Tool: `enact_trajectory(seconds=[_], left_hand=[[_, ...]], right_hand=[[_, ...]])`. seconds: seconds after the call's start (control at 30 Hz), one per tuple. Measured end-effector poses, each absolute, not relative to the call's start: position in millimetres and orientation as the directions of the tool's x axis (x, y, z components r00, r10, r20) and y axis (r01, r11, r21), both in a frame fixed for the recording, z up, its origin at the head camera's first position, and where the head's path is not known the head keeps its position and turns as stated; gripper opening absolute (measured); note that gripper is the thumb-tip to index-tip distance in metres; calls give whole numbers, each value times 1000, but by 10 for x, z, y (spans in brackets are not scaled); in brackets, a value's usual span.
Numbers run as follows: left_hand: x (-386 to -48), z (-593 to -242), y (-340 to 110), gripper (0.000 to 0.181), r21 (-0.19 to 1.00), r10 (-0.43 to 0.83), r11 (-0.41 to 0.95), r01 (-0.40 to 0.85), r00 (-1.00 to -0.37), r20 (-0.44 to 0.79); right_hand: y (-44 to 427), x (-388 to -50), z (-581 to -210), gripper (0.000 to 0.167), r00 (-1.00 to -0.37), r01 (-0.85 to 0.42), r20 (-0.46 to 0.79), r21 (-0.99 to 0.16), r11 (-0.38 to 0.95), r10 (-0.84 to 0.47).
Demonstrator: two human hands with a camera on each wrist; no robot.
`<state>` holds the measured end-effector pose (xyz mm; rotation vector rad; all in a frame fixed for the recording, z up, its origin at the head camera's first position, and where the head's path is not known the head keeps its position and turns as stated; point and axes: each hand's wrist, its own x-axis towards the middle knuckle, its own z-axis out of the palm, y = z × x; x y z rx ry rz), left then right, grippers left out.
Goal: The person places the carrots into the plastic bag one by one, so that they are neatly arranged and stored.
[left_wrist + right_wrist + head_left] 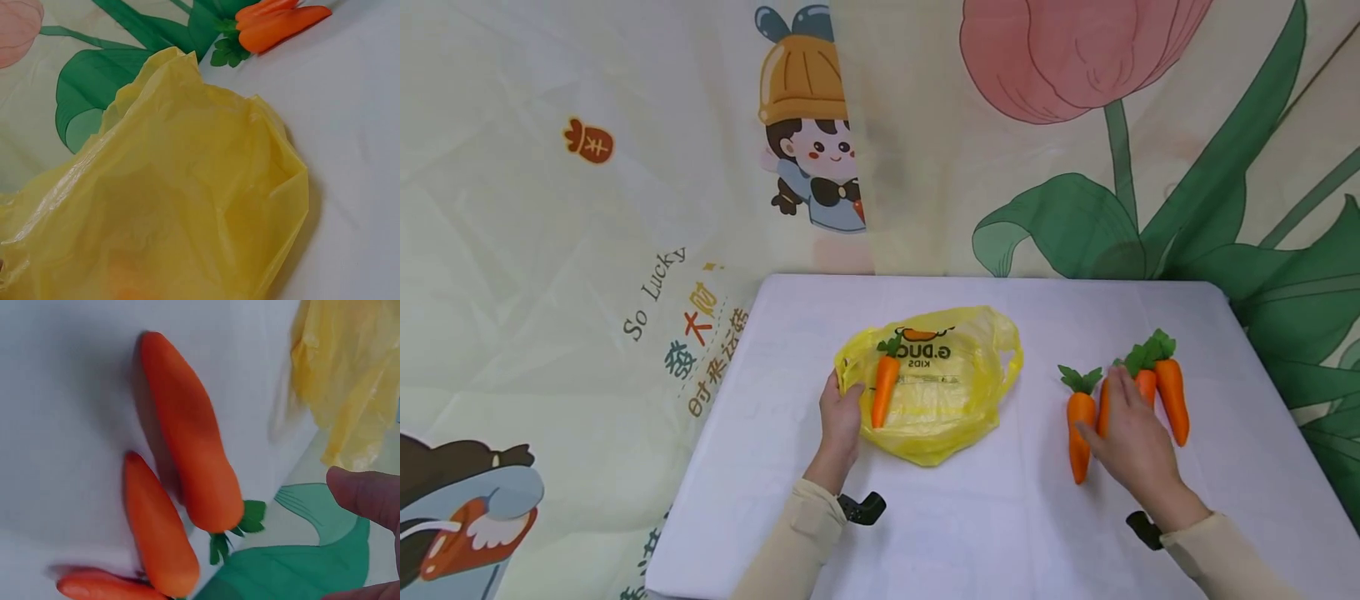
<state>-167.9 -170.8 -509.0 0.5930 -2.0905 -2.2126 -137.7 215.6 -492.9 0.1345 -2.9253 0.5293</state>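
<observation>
My left hand [841,425] grips the left edge of a yellow plastic bag [940,417], thumb on top. One orange carrot [886,390] with green leaves shows at the bag's left part; a faint orange patch appears through the plastic [187,169] in the left wrist view. Over several carrots at the right is my right hand [1138,450], fingers extended and thumb apart, partly hiding them. The leftmost carrot [1080,433] lies by the thumb, the rightmost [1172,400] beyond the fingers. In the right wrist view, a gap separates the thumb [369,495] from the nearest carrot [190,434].
A white-covered table [970,533] carries everything. Behind it hangs a printed cloth [910,167] with a pink tulip, green leaves and cartoon figures. Black wrist devices [862,508] sit at both wrists.
</observation>
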Motion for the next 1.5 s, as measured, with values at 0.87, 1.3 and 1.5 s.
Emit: enact_trajectory(seconds=[0.87, 1.3, 1.5], left_hand=[[-1660, -5143, -1731, 57, 967, -266, -108, -230, -931, -251], [-1656, -5120, -1717, 57, 966, -272, -106, -234, -928, -255], [-1653, -5115, -1711, 58, 967, -270, -102, -233, -929, -253]], right_hand=[[2048, -1623, -5389, 83, -994, 85, -94, -384, 919, 52], [1995, -1583, -5321, 67, -981, 105, -192, -437, 893, 22], [2027, -1565, -5338, 69, -968, 149, -247, -470, 870, 33]])
